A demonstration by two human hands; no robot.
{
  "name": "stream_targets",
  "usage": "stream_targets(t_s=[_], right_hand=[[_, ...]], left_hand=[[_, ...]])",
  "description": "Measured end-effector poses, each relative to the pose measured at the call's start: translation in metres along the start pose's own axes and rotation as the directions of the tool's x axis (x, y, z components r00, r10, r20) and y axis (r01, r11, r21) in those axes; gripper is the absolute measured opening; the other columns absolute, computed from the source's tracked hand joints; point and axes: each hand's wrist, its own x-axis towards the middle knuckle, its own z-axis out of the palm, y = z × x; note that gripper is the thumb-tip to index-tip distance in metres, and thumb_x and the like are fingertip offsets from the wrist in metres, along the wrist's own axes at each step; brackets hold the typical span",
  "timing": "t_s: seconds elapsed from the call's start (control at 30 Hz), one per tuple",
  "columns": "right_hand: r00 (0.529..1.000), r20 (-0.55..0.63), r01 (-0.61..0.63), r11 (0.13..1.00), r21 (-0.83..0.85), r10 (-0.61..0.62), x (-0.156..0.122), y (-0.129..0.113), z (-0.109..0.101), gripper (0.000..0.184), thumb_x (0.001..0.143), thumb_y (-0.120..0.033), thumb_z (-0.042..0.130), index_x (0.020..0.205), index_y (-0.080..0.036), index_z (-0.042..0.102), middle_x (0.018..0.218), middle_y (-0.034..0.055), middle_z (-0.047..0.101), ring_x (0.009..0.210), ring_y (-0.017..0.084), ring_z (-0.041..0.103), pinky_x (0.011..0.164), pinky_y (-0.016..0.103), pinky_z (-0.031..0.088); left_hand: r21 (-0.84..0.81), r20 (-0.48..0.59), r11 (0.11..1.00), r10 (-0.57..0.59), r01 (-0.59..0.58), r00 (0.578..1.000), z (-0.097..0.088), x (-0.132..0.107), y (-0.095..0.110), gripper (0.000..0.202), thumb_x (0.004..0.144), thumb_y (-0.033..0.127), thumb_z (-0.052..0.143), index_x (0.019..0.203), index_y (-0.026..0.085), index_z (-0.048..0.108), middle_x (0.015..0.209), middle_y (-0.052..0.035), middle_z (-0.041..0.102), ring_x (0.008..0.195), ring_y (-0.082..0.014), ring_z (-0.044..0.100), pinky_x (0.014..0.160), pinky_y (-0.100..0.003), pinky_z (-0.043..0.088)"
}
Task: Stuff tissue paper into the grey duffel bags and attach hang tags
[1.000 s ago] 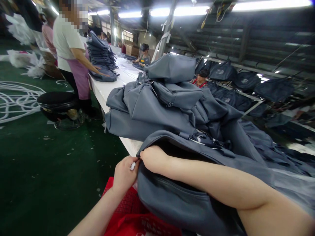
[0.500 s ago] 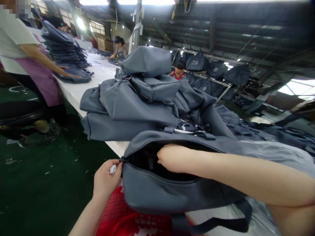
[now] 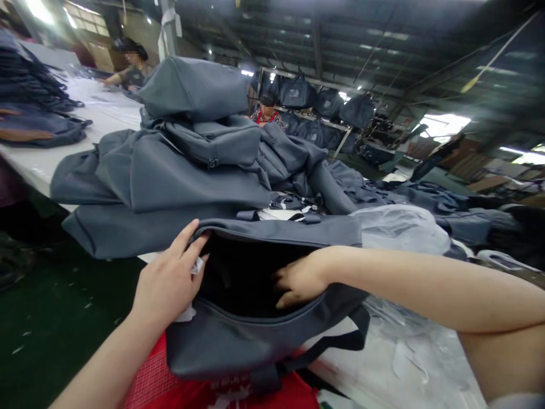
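A grey-blue duffel bag [image 3: 255, 341] lies in front of me with its zipped top gaping, dark inside. My left hand [image 3: 170, 278] grips the left end of the opening, fingers over the rim. A small crumpled white piece [image 3: 197, 265] shows between its fingers. Through the opening reaches my right hand [image 3: 300, 281], thumb apart from the fingers. Its fingertips fade into the dark interior, and I see nothing held there. A dark strap [image 3: 336, 341] hangs off the bag's near side, above a red apron [image 3: 170, 375] on my lap.
More grey-blue bags [image 3: 191, 170] are heaped on the white table [image 3: 114, 116] just beyond. Clear plastic [image 3: 400, 227] lies at the right. A co-worker's hand [image 3: 25, 133] rests on stacked bags at far left. Two people sit farther back, near hanging bags [image 3: 298, 91].
My left hand has shifted from pinching the zip end to gripping the rim. The opening gapes wider. My right hand has gone from curled to fingers extended. The view has swung right.
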Motion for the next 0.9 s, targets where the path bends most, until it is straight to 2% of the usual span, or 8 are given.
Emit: stream_targets(t_s=[0.13, 0.27, 0.37, 0.47, 0.6, 0.7, 0.77, 0.9], right_hand=[[0.996, -0.079, 0.043, 0.998, -0.050, -0.047, -0.021, 0.008, 0.011, 0.037, 0.095, -0.028, 0.048, 0.124, -0.013, 0.063, 0.130, 0.0169, 0.058, 0.123, 0.027, 0.053, 0.101, 0.035, 0.042], [0.905, -0.366, -0.254, 0.965, -0.060, 0.215, -0.018, 0.005, 0.032, 0.037, 0.085, -0.035, 0.062, 0.116, -0.016, 0.068, 0.142, 0.0181, 0.047, 0.126, 0.035, 0.050, 0.100, 0.045, 0.044], [0.896, -0.297, -0.344, 0.939, 0.008, 0.330, -0.003, 0.004, 0.046, 0.038, 0.079, -0.030, 0.070, 0.115, -0.021, 0.069, 0.142, 0.0131, 0.050, 0.129, 0.033, 0.047, 0.104, 0.044, 0.042], [0.945, -0.173, -0.285, 0.958, -0.014, 0.279, 0.005, 0.009, 0.052, 0.039, 0.081, -0.027, 0.067, 0.120, -0.021, 0.066, 0.137, 0.0112, 0.055, 0.128, 0.028, 0.049, 0.108, 0.040, 0.037], [0.964, -0.199, -0.185, 0.983, -0.015, 0.178, 0.004, 0.018, 0.049, 0.035, 0.075, -0.023, 0.072, 0.109, -0.017, 0.071, 0.124, 0.0125, 0.064, 0.116, 0.028, 0.059, 0.103, 0.039, 0.041], [0.968, -0.164, -0.196, 0.981, -0.015, 0.191, 0.002, 0.021, 0.038, 0.029, 0.074, -0.024, 0.072, 0.101, -0.011, 0.073, 0.110, 0.0154, 0.069, 0.105, 0.031, 0.064, 0.093, 0.039, 0.047], [0.955, -0.216, -0.207, 0.978, 0.014, 0.205, 0.001, 0.021, 0.026, 0.023, 0.082, -0.024, 0.065, 0.097, -0.009, 0.073, 0.102, 0.0151, 0.071, 0.098, 0.029, 0.066, 0.088, 0.038, 0.049], [0.887, -0.462, 0.217, 0.904, 0.369, -0.024, 0.006, 0.018, 0.002, 0.041, 0.079, -0.032, 0.071, 0.113, -0.011, 0.063, 0.114, 0.0101, 0.067, 0.096, 0.019, 0.065, 0.082, 0.026, 0.051]], left_hand=[[-0.005, 0.039, 1.000, 0.012, -0.011, 0.999, 0.003, 0.011, 0.001, 0.049, 0.094, 0.033, 0.040, 0.140, 0.019, 0.044, 0.152, -0.0058, 0.037, 0.097, -0.0245, 0.065, 0.070, -0.034, 0.051], [-0.001, -0.021, 1.000, 0.015, -0.015, 1.000, 0.000, 0.008, 0.004, 0.046, 0.092, 0.039, 0.041, 0.134, 0.022, 0.051, 0.149, -0.0031, 0.042, 0.090, -0.0247, 0.066, 0.061, -0.033, 0.048], [-0.001, -0.051, 0.999, 0.038, -0.038, 0.998, -0.002, 0.006, 0.006, 0.042, 0.092, 0.039, 0.041, 0.128, 0.022, 0.055, 0.147, -0.0002, 0.045, 0.085, -0.0241, 0.067, 0.057, -0.034, 0.046], [0.010, -0.065, 1.000, 0.019, -0.018, 0.998, -0.001, 0.008, 0.008, 0.042, 0.092, 0.039, 0.042, 0.129, 0.023, 0.053, 0.145, 0.0002, 0.048, 0.085, -0.0243, 0.067, 0.058, -0.034, 0.046], [-0.062, -0.057, 0.998, -0.036, 0.033, 0.998, -0.001, 0.015, 0.008, 0.042, 0.090, 0.037, 0.048, 0.130, 0.027, 0.051, 0.144, -0.0001, 0.049, 0.097, -0.0257, 0.066, 0.070, -0.033, 0.051], [-0.349, -0.119, 0.937, -0.054, 0.009, 0.991, -0.004, 0.023, 0.014, 0.033, 0.087, 0.034, 0.055, 0.119, 0.025, 0.059, 0.136, -0.0019, 0.056, 0.110, -0.0261, 0.061, 0.094, -0.038, 0.049], [-0.607, -0.137, 0.795, -0.072, -0.026, 0.988, -0.005, 0.028, 0.024, 0.026, 0.085, 0.031, 0.060, 0.109, 0.023, 0.063, 0.124, -0.0026, 0.063, 0.109, -0.0228, 0.061, 0.101, -0.038, 0.046], [-0.805, -0.065, 0.594, -0.093, 0.002, 0.994, 0.004, 0.041, 0.051, 0.016, 0.084, 0.032, 0.062, 0.093, 0.019, 0.066, 0.101, -0.0025, 0.069, 0.096, -0.0176, 0.064, 0.095, -0.033, 0.049]])
